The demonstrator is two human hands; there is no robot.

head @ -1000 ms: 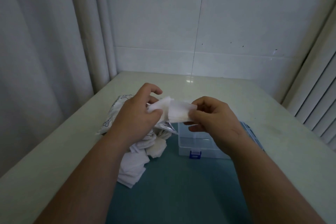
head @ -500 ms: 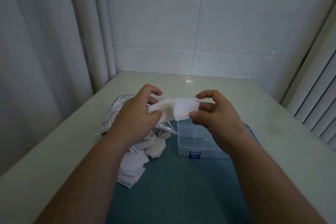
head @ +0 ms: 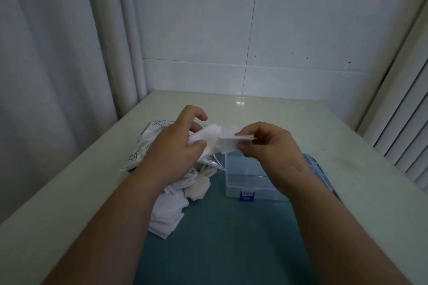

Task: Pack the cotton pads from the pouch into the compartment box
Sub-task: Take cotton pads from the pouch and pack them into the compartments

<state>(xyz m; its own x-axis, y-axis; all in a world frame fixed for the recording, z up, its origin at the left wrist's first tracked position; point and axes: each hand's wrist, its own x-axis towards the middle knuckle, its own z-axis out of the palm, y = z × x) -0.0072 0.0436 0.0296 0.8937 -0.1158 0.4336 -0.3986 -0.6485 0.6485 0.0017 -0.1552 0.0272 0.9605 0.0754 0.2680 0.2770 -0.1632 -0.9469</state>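
My left hand (head: 176, 146) holds a small bunch of white cotton pads (head: 207, 137) above the table. My right hand (head: 271, 146) pinches a thin stack of pads (head: 229, 144) beside it, the two bunches overlapping. Under my right hand stands the clear compartment box (head: 245, 173) with a blue latch (head: 246, 195), its lid open to the right. The white printed pouch (head: 144, 146) lies behind my left hand, partly hidden. A heap of loose cotton pads (head: 171, 210) lies below my left wrist.
A teal mat (head: 220, 238) covers the near middle of the pale table (head: 301, 118). A curtain hangs at the left, a tiled wall stands behind, and slatted blinds are at the right.
My right hand has turned and curled in over the box, now pinching its pads by the edge. My left hand has stayed almost still with its bunch.
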